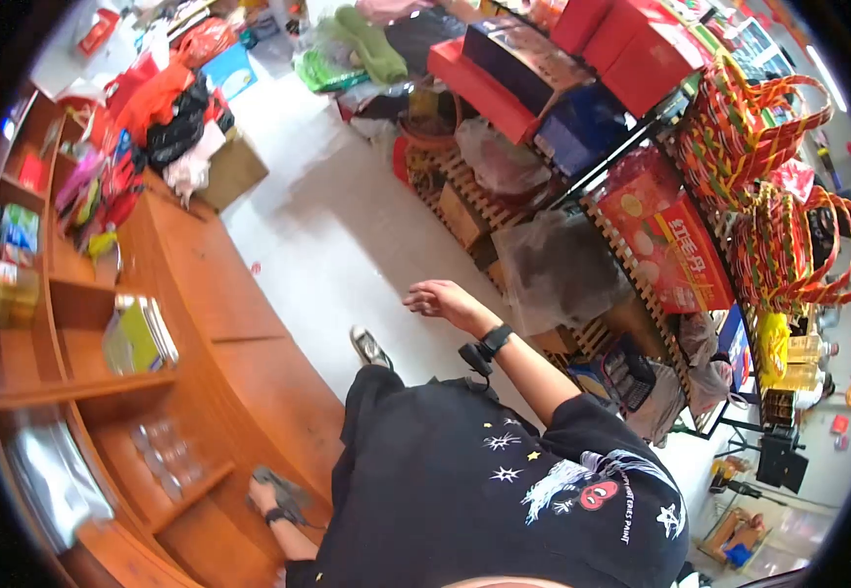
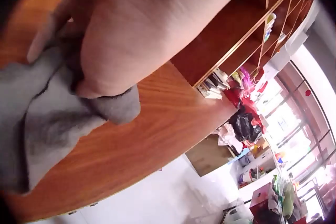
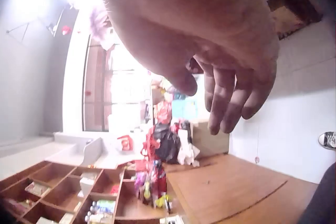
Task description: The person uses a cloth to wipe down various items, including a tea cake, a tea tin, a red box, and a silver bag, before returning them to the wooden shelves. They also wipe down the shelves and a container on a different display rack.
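Note:
My left hand point(image 1: 263, 492) grips a grey cloth point(image 1: 290, 498) on the brown wooden counter point(image 1: 278, 392). Up close in the left wrist view, the cloth point(image 2: 58, 124) is bunched beneath the thumb and palm of that hand point(image 2: 121, 35), and its loose folds spread over the wood. Part of the fingers is hidden behind the hand and the fabric. My right hand point(image 1: 445, 302) hangs in the air over the pale floor, holding nothing. Its fingers point(image 3: 226, 95) droop, loosely bent, in the right wrist view.
A wooden shelf unit with a notebook stack point(image 1: 141, 336) backs the counter. Bags and a cardboard box point(image 1: 233, 171) sit at its far end. On the right, slatted racks carry red gift boxes point(image 1: 675, 255) and woven baskets point(image 1: 788, 245). Pale floor point(image 1: 298, 245) lies between.

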Demonstrator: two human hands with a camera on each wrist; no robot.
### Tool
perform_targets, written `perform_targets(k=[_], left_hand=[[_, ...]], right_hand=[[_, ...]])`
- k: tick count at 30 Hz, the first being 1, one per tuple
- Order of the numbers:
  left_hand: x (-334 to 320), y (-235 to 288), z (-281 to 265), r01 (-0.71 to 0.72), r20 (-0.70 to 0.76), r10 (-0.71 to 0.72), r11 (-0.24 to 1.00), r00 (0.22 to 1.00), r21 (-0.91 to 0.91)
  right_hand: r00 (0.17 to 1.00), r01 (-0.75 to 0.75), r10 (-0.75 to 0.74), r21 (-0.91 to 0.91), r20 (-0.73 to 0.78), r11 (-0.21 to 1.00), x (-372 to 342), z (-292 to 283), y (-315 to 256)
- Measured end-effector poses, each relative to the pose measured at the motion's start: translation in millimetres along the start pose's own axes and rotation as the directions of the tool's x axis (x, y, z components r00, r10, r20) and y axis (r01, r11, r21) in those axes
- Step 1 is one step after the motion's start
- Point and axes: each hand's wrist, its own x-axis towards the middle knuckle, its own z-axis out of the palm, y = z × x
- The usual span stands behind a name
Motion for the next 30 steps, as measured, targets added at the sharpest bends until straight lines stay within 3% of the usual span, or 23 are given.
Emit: perform_targets(k=[2,4,5,8,9,11,12,13,14,15,16,18,19,21,22,23,25,26,27,29,30], left_hand=[[11.0,22.4,-14.4,0.137,0.082,-0.153,0.976,0.985,0.168],[38.7,45.2,-24.1,0.104,0.058,-0.113,0.985,0.992,0.139],[39.9,87.8,-46.5,0.078,0.058,-0.088,0.984,0.994,0.158],[90.9,164.8,-66.9,-0.327,-0.013,0.330,0.929,0.944,-0.175],[111.5,199.6,-71.1,-0.454,-0.071,0.453,0.846,0.888,-0.279],[104.4,312.9,-107.4,-0.577,-0.052,0.593,0.755,0.804,-0.310],[105.1,362.2,-117.3,-0.622,0.028,0.667,0.707,0.744,-0.335],[123.0,394.5,-104.0,-0.762,-0.024,0.774,0.617,0.633,-0.198],[102.8,448.2,-122.0,-0.842,-0.014,0.861,0.495,0.509,-0.217],[88.2,496.1,-132.9,-0.874,0.063,0.886,0.463,0.459,-0.151],[77.5,535.8,-131.7,-0.914,0.052,0.922,0.387,0.384,-0.121],[61.5,604.5,-123.3,-0.965,0.103,0.986,0.151,0.131,-0.214],[48.5,634.6,-122.0,-0.959,0.137,0.991,0.050,0.011,-0.280],[24.5,684.9,-117.6,-0.945,0.207,0.977,0.022,-0.049,-0.327],[20.5,710.8,-116.9,-0.924,0.268,0.959,0.018,-0.092,-0.382],[22.9,733.6,-113.7,-0.927,0.276,0.954,-0.006,-0.118,-0.375],[28.3,768.2,-102.0,-0.857,0.417,0.893,0.074,-0.171,-0.510],[29.5,782.3,-100.0,-0.859,0.422,0.890,0.075,-0.171,-0.506],[30.9,797.8,-98.8,-0.802,0.442,0.863,0.076,-0.245,-0.593],[31.8,827.6,-95.8,-0.709,0.432,0.822,0.049,-0.372,-0.703],[31.2,841.1,-94.3,-0.710,0.434,0.822,0.052,-0.369,-0.703]], right_hand=[[0.996,0.016,-0.013,0.035,-0.092,0.999,16.3,-13.0,-4.5],[0.984,0.043,-0.031,0.064,-0.174,0.997,36.5,-12.7,-31.8],[0.979,0.083,-0.065,0.087,-0.193,0.993,41.5,-10.2,-43.5],[0.969,0.141,-0.113,0.115,-0.220,0.983,54.1,-2.3,-62.2],[0.967,0.142,-0.128,0.051,-0.222,0.989,60.0,3.9,-69.5],[0.961,0.164,-0.163,-0.014,-0.222,0.986,69.9,26.3,-96.6],[0.964,0.183,-0.196,-0.085,-0.178,0.979,71.3,40.9,-108.5],[0.965,0.202,-0.223,-0.153,-0.135,0.967,74.8,51.6,-118.4],[0.972,0.208,-0.226,-0.219,-0.059,0.953,83.9,55.9,-126.4],[0.967,0.248,-0.254,-0.262,0.011,0.933,84.3,66.5,-140.5],[0.957,0.290,-0.278,-0.298,0.084,0.909,82.6,79.3,-156.9],[0.932,0.362,-0.337,-0.276,0.136,0.890,94.6,83.3,-172.4],[0.910,0.410,-0.390,-0.171,0.140,0.896,102.1,79.8,-178.0],[0.837,0.530,-0.540,0.112,0.092,0.841,125.5,72.8,-189.4],[0.864,0.484,-0.503,0.249,0.015,0.839,129.4,65.3,-192.5],[0.885,0.460,-0.462,0.244,-0.050,0.854,132.2,55.9,-199.4],[0.900,0.436,-0.418,0.253,-0.125,0.864,135.7,31.9,-209.6],[0.886,0.459,-0.438,0.154,-0.151,0.875,138.7,18.4,-213.2],[0.872,0.474,-0.461,0.049,-0.166,0.879,138.6,11.0,-224.7],[0.862,0.479,-0.463,0.036,-0.205,0.877,135.1,-6.9,-236.8],[0.844,0.496,-0.486,-0.015,-0.227,0.868,135.4,-16.5,-241.2]])
